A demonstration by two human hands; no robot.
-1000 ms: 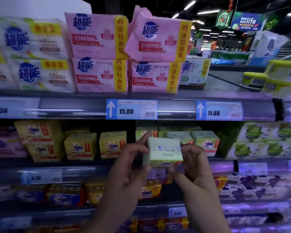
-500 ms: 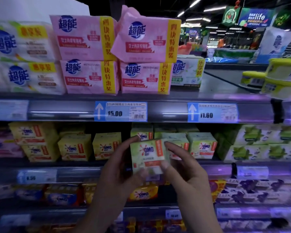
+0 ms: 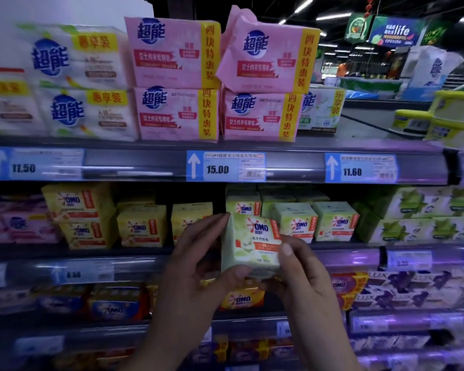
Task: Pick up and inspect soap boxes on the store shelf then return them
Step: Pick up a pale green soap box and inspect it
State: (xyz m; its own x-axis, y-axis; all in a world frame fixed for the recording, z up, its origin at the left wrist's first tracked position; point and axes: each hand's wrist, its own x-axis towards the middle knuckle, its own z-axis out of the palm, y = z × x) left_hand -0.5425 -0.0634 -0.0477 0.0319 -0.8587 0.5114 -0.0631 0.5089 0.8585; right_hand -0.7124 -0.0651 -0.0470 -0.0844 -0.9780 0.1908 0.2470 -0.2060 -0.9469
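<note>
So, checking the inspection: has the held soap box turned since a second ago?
Yes. The soap box now shows its printed OMO front; earlier a plain side faced the camera.

Both forearms rise from the 6 o'clock edge and converge toward centre. The left hand [image 3: 198, 266] is turned palm inward, its fingers [image 3: 212, 223] stretched up toward 1 o'clock and its thumb hooked under at 3 o'clock. The right hand [image 3: 303, 274] mirrors it, thumb pointing to 12 o'clock, fingers curled behind. Each grip is closed on the soap box [image 3: 252, 245] between them.

A gap [image 3: 220, 210] opens between yellow boxes [image 3: 190, 220] and green boxes [image 3: 295, 223].
</note>
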